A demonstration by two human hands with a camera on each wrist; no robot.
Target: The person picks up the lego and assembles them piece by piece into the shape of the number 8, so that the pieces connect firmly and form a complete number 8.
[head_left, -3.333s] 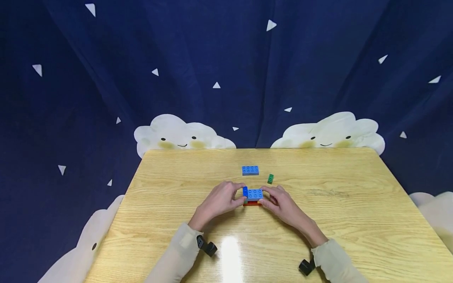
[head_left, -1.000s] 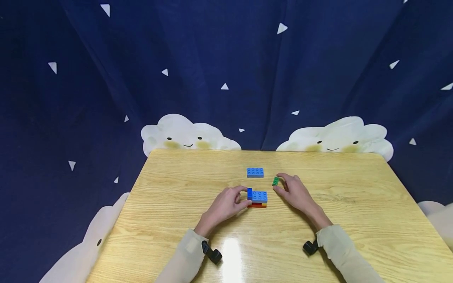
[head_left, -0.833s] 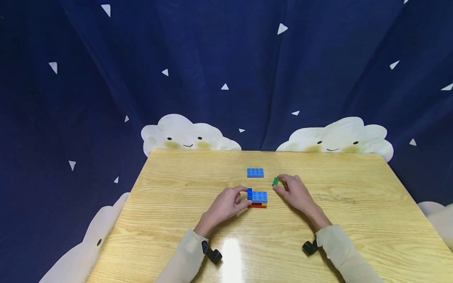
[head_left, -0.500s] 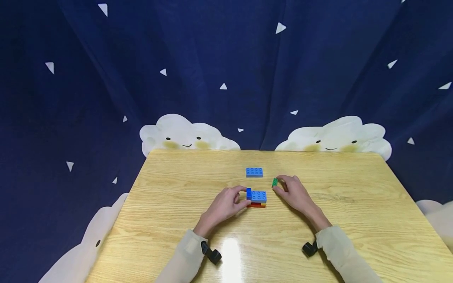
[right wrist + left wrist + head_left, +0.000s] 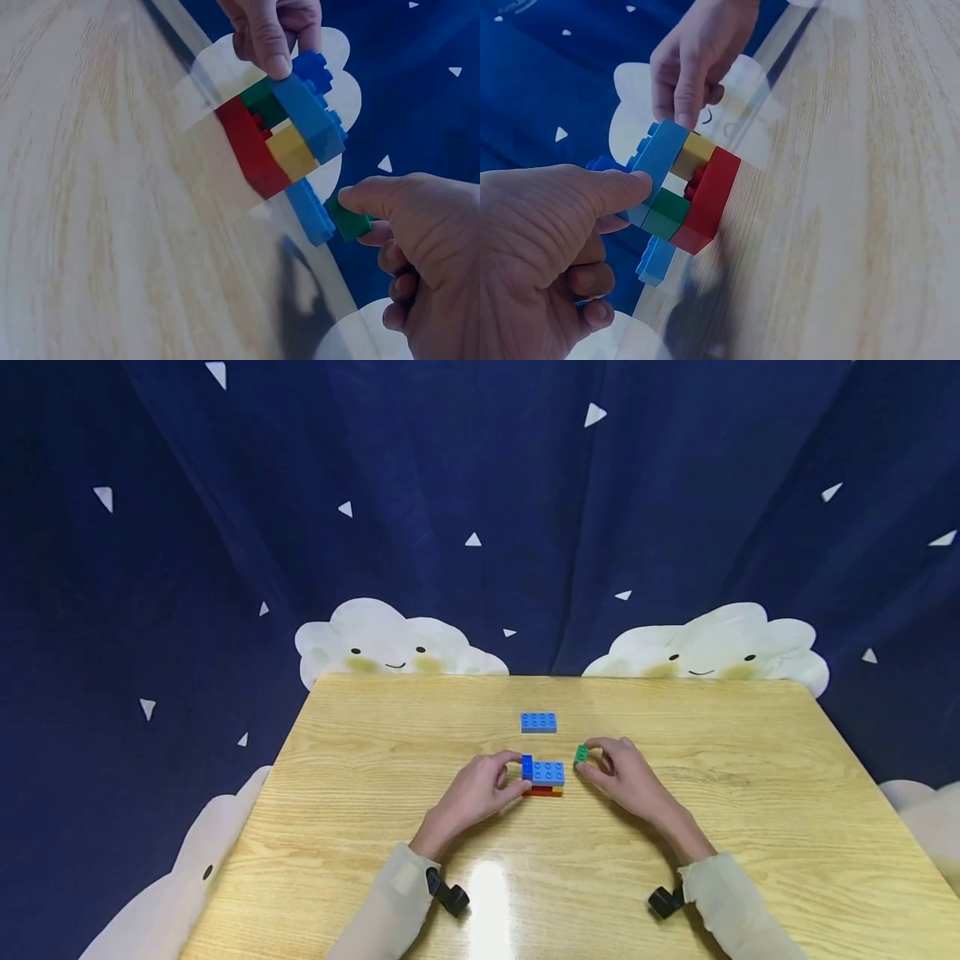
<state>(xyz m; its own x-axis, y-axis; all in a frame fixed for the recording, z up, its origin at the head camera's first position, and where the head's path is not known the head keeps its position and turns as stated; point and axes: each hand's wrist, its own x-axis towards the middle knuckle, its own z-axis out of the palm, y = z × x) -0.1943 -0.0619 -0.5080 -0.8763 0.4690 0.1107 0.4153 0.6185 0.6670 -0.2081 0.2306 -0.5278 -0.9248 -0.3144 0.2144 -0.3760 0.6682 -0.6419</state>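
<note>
In the middle of the table stands a small stack of toy bricks: a red brick (image 5: 709, 202) at the bottom, a yellow brick (image 5: 694, 152) and a green brick (image 5: 666, 214) on it with a gap between, a light blue brick (image 5: 548, 773) across them, and a small dark blue brick (image 5: 311, 71) on its left end. My left hand (image 5: 474, 793) grips that left end, thumb against the light blue brick's near side. Right of the stack, my right hand (image 5: 628, 781) pinches a loose two-stud green brick (image 5: 350, 220) between thumb and fingers, studs up.
Behind the stack lies another light blue brick (image 5: 538, 722) with several studs. The wooden table (image 5: 375, 727) ends at a dark blue curtain (image 5: 420, 468) with clouds and white triangles.
The right hand has left the stack, taken hold of the green brick and brought it slightly nearer. The left hand keeps its grip on the stack.
</note>
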